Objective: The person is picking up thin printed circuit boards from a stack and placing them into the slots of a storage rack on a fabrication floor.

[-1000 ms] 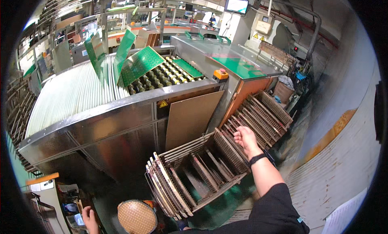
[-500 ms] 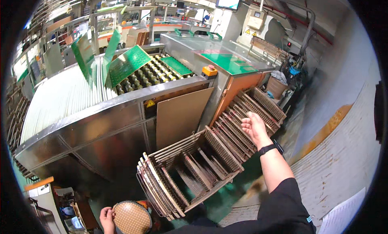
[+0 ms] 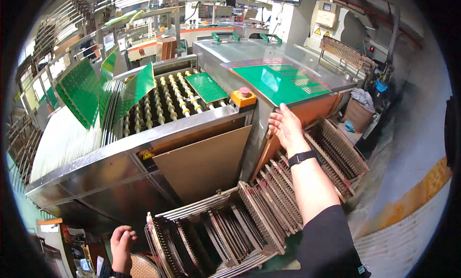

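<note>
My right hand (image 3: 287, 128) reaches forward with its fingers stretched out and nothing in it. Its fingertips are at the near corner of a large green circuit board panel (image 3: 283, 83) lying on the metal machine top; whether they touch it I cannot tell. Low on the left, my left hand (image 3: 122, 248) is raised with loosely bent fingers and holds nothing visible. Below it is a round stool with a tan patterned seat (image 3: 144, 267). Beside the stool stands a slotted rack (image 3: 158, 244), with more slotted racks (image 3: 336, 153) under my right forearm.
A roller conveyor (image 3: 163, 103) carries a smaller green panel (image 3: 207, 87). Several green panels (image 3: 79, 93) lean among white dividers at the left. An orange box with a red button (image 3: 244, 96) sits on the machine edge. A brown bin (image 3: 357, 116) stands at the right.
My right hand has moved from over the racks up to the panel's corner. My left hand has come up off the stool's edge. The whole view has shifted closer to the machine.
</note>
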Tool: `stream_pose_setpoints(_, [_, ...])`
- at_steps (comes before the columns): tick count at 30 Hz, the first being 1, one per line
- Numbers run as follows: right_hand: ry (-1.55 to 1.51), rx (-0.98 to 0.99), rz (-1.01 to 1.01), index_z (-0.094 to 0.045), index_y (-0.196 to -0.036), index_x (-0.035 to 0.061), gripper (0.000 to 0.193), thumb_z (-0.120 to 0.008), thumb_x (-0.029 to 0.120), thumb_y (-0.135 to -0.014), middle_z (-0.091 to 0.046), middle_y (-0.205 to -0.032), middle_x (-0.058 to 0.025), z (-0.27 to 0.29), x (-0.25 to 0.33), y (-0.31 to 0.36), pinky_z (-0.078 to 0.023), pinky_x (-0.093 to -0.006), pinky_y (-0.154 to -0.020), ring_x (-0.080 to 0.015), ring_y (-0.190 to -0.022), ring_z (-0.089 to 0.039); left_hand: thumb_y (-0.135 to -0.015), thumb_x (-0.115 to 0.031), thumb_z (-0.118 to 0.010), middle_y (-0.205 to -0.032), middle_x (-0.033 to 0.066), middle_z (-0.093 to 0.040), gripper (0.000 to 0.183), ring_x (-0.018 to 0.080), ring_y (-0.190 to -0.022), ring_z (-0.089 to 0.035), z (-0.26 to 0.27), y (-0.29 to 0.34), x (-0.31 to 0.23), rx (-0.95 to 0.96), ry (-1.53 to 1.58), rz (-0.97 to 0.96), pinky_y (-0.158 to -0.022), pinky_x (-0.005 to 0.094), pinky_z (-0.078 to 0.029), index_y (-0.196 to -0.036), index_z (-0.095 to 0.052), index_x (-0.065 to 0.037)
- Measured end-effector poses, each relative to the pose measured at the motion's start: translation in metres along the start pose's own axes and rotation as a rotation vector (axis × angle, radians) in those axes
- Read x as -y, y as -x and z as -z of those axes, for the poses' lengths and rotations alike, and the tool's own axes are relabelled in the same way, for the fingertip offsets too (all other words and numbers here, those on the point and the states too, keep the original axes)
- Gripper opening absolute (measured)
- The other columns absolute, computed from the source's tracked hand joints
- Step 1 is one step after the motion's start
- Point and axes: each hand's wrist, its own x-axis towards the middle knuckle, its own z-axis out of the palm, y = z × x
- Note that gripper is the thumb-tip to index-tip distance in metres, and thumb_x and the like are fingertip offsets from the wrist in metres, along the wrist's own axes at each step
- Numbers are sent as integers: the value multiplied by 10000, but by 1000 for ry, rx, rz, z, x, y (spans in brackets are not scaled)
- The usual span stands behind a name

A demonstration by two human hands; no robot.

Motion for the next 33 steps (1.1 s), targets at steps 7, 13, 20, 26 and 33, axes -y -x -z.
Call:
stream_pose_setpoints(7, [123,16,-41,-612,-901,91,225,-615,307,-964,-645,-699,-20,-5,4,-34,-467,-255,-477,-118,-553,-598,-989,-112,-577,-965,66,-671,162,149,-881,-642,-151,-61,-23,303,-36,19,-828,281,-522,-1126,-614,-34])
stream_pose_setpoints(13, [-124,11,-71,-622,-839,111,262,-607,345,-955,-636,-658,5,20,39,-33,-455,-243,-438,-106,-512,-581,-997,-135,-586,-1000,57,-680,185,138,-916,-648,-233,-77,-25,499,-61,99,-853,288,-526,-1150,-612,-35])
stream_pose_setpoints(20, [-154,26,64,-605,-973,89,226,-577,312,-995,-685,-789,-55,45,83,-55,-494,-234,-530,-97,-627,-609,-1004,-176,-574,-973,38,-659,200,132,-863,-629,-342,-104,-54,683,135,100,-804,282,-512,-1161,-591,-53])
stream_pose_setpoints(26, [-300,195,282,-645,-1065,50,215,-576,246,-1007,-717,-944,-131,116,142,-6,-514,-247,-603,-126,-709,-631,-1017,-218,-553,-1012,46,-650,260,153,-859,-623,-472,-117,-76,839,336,110,-770,310,-509,-1229,-534,-70])
stream_pose_setpoints(33, [-129,58,497,-620,-1147,39,286,-527,284,-1031,-702,-952,-131,209,182,118,-406,-255,-583,-116,-666,-528,-1020,-286,-532,-913,24,-639,199,170,-821,-632,-561,-172,-79,746,328,210,-750,314,-514,-1091,-584,-108])
